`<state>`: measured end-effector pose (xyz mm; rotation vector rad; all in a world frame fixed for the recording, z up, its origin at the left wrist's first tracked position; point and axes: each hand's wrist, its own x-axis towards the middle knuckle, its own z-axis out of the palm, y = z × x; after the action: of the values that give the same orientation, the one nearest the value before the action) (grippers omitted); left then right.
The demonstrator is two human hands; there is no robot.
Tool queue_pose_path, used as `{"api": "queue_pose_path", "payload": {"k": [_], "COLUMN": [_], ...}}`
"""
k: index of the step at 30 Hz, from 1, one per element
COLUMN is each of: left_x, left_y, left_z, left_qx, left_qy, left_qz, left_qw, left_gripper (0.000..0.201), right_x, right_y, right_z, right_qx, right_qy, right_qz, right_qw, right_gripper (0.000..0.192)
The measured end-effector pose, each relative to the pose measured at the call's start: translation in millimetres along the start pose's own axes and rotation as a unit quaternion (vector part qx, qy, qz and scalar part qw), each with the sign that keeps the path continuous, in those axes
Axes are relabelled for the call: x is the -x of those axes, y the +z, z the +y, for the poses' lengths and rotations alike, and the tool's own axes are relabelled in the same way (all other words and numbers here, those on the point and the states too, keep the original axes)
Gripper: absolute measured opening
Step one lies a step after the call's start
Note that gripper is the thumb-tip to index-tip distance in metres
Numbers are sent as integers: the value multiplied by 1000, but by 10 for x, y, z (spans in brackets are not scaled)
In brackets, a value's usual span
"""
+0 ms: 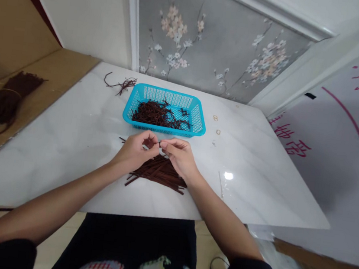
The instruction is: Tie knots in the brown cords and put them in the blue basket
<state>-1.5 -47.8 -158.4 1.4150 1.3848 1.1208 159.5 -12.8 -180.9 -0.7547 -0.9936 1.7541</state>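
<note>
My left hand (138, 150) and my right hand (178, 155) meet above the table, fingertips almost touching. Both pinch a short piece of thin dark brown stem (159, 144) that looks like a pipe cleaner. Much of it is hidden by the fingers. Under my hands lies a loose pile of long, straight brown stems (158, 173). Just beyond the hands stands a turquoise plastic basket (163, 129). Inside it is a heap of short, twisted brown stems (152, 113), mostly toward the left.
Several curled brown stems (125, 85) lie left of the basket on the white marbled table (67, 138). Small rubber bands (216, 118) lie to the right. A banded brown bundle (3, 100) rests on cardboard at far left. A wall panel borders the back.
</note>
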Motion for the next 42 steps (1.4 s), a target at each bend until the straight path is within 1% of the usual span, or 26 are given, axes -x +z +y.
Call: {"api": "queue_pose_path", "payload": {"k": [1,3,6,8,11,14,16,20,22,23,26,29,32,34,36,39,40,42], "left_x": [-2,-8,-13,-10,-4,-8,-15,-11,-2,2,1,-10,-5,12,32,44,40,25], "left_y": [-3,-11,-13,-2,27,54,63,57,49,45,28,0,-24,-24,-11,8,10,11], "left_z": [3,12,34,52,71,66,49,0,-14,-16,0,30,42,34,17,-11,-20,-37], "left_qx": [13,84,207,249,270,267,249,137,93,91,156,233,251,223,176,136,129,112], "left_qy": [-5,-32,-82,-105,-119,-130,-128,-85,-66,-63,-77,-92,-77,-40,1,35,40,57], "left_qz": [-5,-36,-87,-95,-86,-77,-64,-11,10,11,-18,-50,-78,-82,-55,17,29,29], "left_qw": [1000,995,971,958,952,952,958,987,993,994,985,967,962,970,983,990,990,992], "left_gripper": [16,21,28,29,29,26,23,19,18,18,15,18,23,25,26,27,27,27], "right_x": [-2,-8,-9,3,38,76,95,116,121,124,129,132,128,123,121,124,125,128], "right_y": [4,8,6,3,2,3,1,-9,-11,-10,-2,9,16,18,21,26,26,27], "right_z": [-3,-14,-43,-65,-92,-99,-86,-52,-50,-55,-93,-137,-155,-153,-147,-144,-146,-149], "right_qx": [4,20,58,83,129,192,218,247,266,274,300,319,299,273,249,221,213,203], "right_qy": [-4,-17,-50,-74,-105,-144,-167,-184,-189,-190,-191,-194,-182,-165,-149,-137,-137,-137], "right_qz": [3,14,31,35,39,42,36,18,9,5,-2,6,38,56,67,78,80,78], "right_qw": [1000,1000,997,993,985,970,961,951,945,943,935,928,936,946,955,963,964,966], "right_gripper": [9,10,11,10,8,8,8,7,8,11,22,15,10,9,10,11,10,10]}}
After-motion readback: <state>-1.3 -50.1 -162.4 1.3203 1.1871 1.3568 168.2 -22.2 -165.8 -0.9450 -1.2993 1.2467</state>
